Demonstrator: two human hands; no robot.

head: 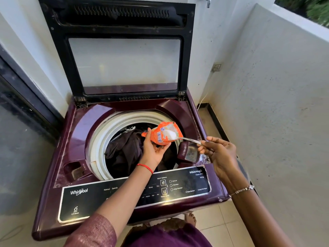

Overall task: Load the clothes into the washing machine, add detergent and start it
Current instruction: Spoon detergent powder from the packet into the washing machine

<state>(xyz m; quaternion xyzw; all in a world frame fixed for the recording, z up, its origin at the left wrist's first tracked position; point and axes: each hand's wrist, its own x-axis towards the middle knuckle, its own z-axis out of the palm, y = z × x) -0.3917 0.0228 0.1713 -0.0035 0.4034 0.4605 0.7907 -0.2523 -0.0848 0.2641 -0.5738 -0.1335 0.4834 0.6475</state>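
Presently a soft orange packet is held by the left hand, fingers curled round its lower half, over the 3 o'clock side of the drum. A metal spoon is pinched near the handle's end by the right hand, its bowl heaped with white powder at the packet's torn mouth. Dark clothes are seen piled in the drum, and the lid is stood open at 12 o'clock.

The packet is judged light, thin and crushable. If it is squeezed hard, powder may be puffed out, so it is best gripped low and loosely, mouth up. The spoon is stiff and light but smooth. Held so far back, its bowl is easily tipped and should be carried level. The powder is loose and would be spilled by any jolt. The detergent tray, at 4 o'clock of the drum just below the spoon, is judged the likely target.
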